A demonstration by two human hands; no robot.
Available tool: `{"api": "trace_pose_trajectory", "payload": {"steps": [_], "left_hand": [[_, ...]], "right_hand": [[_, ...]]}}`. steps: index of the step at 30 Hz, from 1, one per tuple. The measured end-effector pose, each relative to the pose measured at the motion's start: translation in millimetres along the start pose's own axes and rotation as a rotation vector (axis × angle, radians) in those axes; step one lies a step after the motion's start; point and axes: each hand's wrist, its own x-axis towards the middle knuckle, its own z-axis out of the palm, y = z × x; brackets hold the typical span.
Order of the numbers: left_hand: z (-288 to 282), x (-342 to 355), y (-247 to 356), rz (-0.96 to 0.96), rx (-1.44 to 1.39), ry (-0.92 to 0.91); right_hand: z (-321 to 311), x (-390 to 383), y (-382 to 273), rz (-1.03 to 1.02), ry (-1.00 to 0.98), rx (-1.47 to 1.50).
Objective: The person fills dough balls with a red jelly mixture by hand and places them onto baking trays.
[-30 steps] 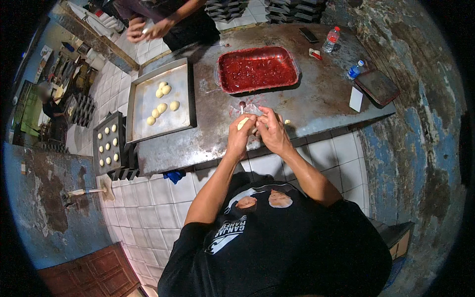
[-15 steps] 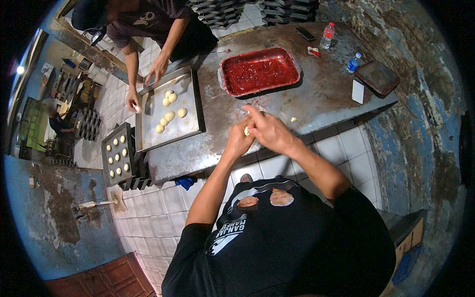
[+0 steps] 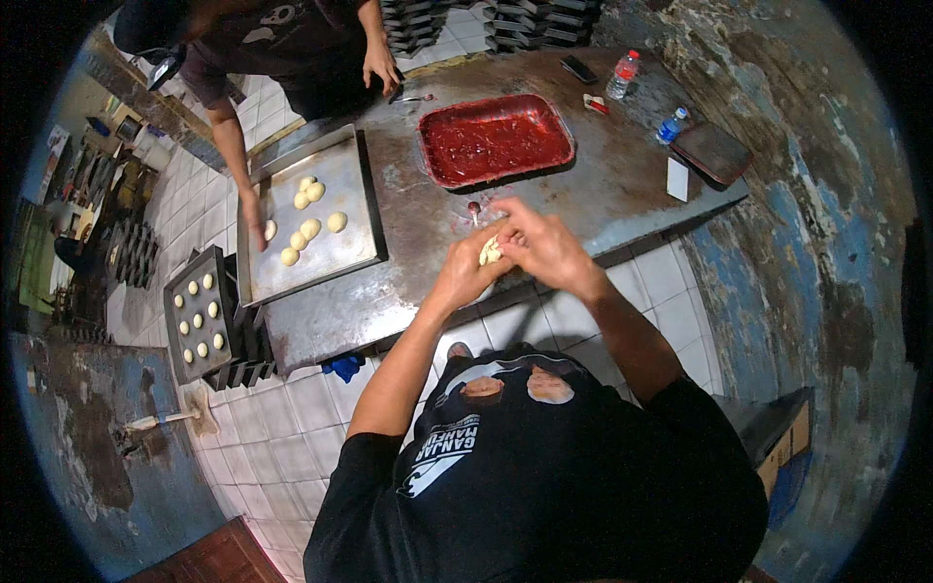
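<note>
Above the near edge of the metal table (image 3: 408, 243), my two hands are close together on a pale yellow piece of dough (image 3: 490, 252). My left hand (image 3: 463, 272) cups it from below. The fingers of my right hand (image 3: 546, 255) pinch at its edge; its fingertips are partly hidden. Just beyond my hands lies a small spoon (image 3: 474, 208) with a red-smeared bowl. Farther back is a rectangular pan (image 3: 505, 179) of glossy dark red filling.
Across the table a co-worker (image 3: 282, 53) reaches over a large metal tray (image 3: 330, 264) with several dough balls (image 3: 336, 222). Lower left, a smaller tray (image 3: 216, 358) holds rows of dough balls. Bottles (image 3: 623, 76), a phone (image 3: 579, 69) and a dark flat tray (image 3: 714, 152) stand right.
My right fingers have shifted over the dough, and more of it shows. The spoon is now plainly visible. One co-worker's hand has left the large tray; the other is at a dough ball there.
</note>
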Motion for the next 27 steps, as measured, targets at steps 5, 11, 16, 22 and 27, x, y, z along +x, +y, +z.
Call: {"api": "trace_pose_trajectory", "payload": {"steps": [5, 11, 16, 22, 27], "left_hand": [[2, 7, -13, 0.216, 0.201, 0.128], [16, 13, 8, -0.106, -0.804, 0.041], [47, -5, 32, -0.284, -1.119, 0.163], [55, -4, 36, -0.32, -1.508, 0.079], [74, -19, 38, -0.533, -1.376, 0.245]], "right_hand": [[13, -11, -5, -0.093, 0.317, 0.238], [21, -29, 0, -0.321, 0.521, -0.148], [9, -6, 8, -0.342, 0.66, -0.351], [31, -12, 4, -0.547, 0.468, -0.038], [26, -5, 3, -0.544, 0.433, 0.006]]}}
